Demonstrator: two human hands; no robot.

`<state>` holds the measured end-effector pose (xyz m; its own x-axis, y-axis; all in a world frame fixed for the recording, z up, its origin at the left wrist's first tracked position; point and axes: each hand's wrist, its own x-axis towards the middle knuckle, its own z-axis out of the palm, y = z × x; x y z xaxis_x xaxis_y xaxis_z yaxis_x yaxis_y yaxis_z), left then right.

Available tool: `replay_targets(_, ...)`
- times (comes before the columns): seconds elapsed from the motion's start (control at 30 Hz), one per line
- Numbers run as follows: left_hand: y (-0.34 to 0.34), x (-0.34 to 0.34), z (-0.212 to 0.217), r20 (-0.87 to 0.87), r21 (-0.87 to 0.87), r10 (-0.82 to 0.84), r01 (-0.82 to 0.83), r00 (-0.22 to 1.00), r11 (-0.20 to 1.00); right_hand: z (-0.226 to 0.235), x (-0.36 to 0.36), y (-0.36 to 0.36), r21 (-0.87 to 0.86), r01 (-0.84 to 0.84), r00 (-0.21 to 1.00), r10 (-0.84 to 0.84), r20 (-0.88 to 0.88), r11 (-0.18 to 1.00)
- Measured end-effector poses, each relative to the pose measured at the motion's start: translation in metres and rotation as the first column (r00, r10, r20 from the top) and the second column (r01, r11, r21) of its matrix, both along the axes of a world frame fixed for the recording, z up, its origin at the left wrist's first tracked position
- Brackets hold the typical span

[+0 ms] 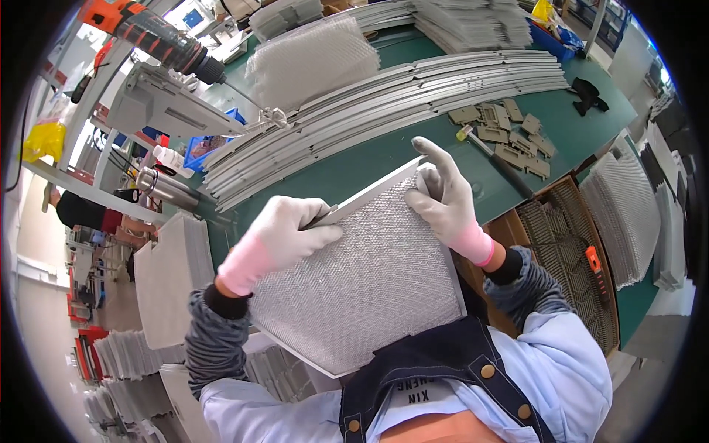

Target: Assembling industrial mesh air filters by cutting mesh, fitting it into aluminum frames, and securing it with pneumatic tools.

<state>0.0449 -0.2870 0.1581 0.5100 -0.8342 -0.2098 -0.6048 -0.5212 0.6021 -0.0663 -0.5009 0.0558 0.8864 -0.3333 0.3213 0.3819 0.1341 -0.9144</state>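
Note:
A silvery metal-mesh filter panel leans between my body and the bench, thin metal edging along its sides. My left hand, in a white glove with a pink cuff, pinches the left part of its upper edge, around a pale metal frame strip. At the upper right corner, my gloved right hand grips the edge with thumb and fingers, while one finger points up past the strip. The fingertips behind the panel are hidden.
Long metal profiles lie across the green bench. Beige plastic pieces and a hammer-like tool sit at the right. An orange power drill hangs upper left. A cardboard box holds dark metal parts; a steel flask stands left.

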Motion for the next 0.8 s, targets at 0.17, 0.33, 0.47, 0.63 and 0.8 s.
replay_targets(0.17,-0.006,-0.002,-0.018,-0.249,-0.083,0.214,-0.241,0.944,0.967,-0.014,-0.001,0.003,-0.128,0.208,0.973,-0.219,-0.076,0.970)
replay_targets(0.33,-0.016,-0.001,-0.008,-0.308,-0.092,0.200,-0.239,0.930,0.967,-0.003,-0.008,-0.025,-0.391,0.211,0.977,-0.197,0.077,0.896)
replay_targets(0.47,-0.031,0.004,-0.012,-0.269,-0.111,0.044,-0.076,0.962,0.991,-0.002,-0.020,-0.034,-0.438,0.375,0.927,-0.319,0.200,0.817)
replay_targets(0.63,-0.037,0.005,-0.024,-0.141,-0.146,-0.076,0.056,0.987,0.988,0.010,-0.019,-0.023,-0.127,0.372,0.928,-0.370,0.036,0.920)
replay_targets(0.8,-0.015,0.002,-0.036,-0.021,-0.157,0.035,-0.038,0.999,0.987,0.010,0.005,-0.021,-0.198,0.115,0.977,-0.147,-0.157,0.973)
